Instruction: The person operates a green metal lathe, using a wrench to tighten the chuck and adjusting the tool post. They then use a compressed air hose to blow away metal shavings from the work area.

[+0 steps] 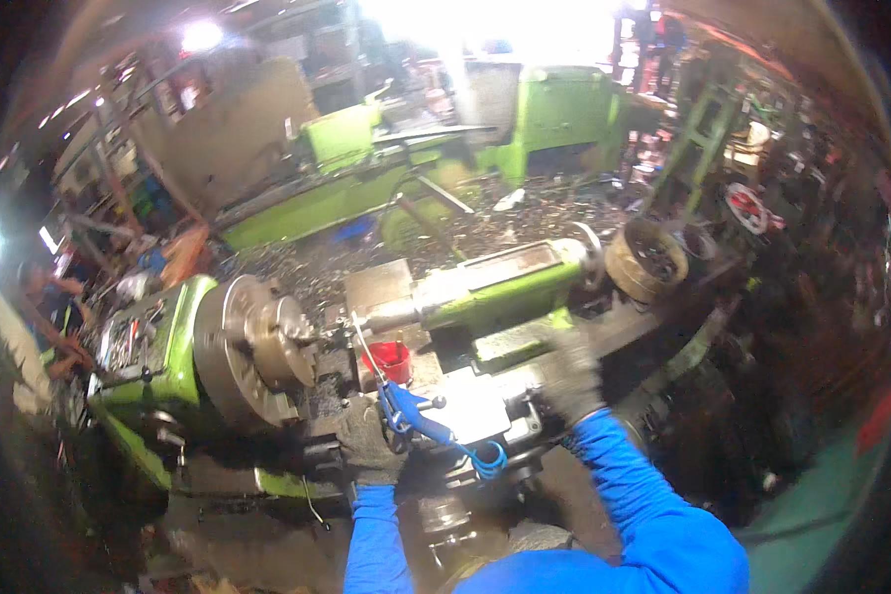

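A green metal lathe stretches in front of me. Its round chuck (277,342) is at the left, and the green tailstock (510,287) points toward it. My left hand (369,441), in a grey work glove, is at the carriage, close beside a blue air blow gun (411,411) with a coiled blue hose (490,460); its fingers are too unclear to read. Farther right, my gloved right hand (569,376) reaches over the carriage below the tailstock, smeared by motion. A red cup (388,362) stands between the chuck and the carriage.
A round tub (646,260) sits beyond the tailstock's right end. The headstock (153,346) carries small tools on top. Metal chips (505,213) lie heaped behind the lathe, before another green machine (561,109). A thin rod (315,503) hangs at the lathe's front.
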Tool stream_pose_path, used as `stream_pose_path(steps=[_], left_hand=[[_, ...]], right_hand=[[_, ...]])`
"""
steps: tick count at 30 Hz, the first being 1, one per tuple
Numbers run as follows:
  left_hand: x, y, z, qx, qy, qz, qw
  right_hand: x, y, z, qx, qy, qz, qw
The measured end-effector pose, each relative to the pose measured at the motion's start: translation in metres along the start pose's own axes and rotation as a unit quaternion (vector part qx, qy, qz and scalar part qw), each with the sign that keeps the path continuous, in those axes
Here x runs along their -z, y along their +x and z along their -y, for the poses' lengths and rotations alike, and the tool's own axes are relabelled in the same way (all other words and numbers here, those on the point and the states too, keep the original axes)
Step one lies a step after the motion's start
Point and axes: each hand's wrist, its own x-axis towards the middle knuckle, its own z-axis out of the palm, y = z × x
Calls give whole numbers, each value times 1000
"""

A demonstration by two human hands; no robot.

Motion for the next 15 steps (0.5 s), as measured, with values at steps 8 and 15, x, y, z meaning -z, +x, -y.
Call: stream_pose_path(steps=[8, 15], left_hand=[[7, 18, -20, 39, 72, 65, 994], [-4, -12, -4, 140, 75, 70, 985]], right_hand=[[33, 188, -365, -2, -90, -163, 983], [5, 197, -441, 273, -247, 55, 928]])
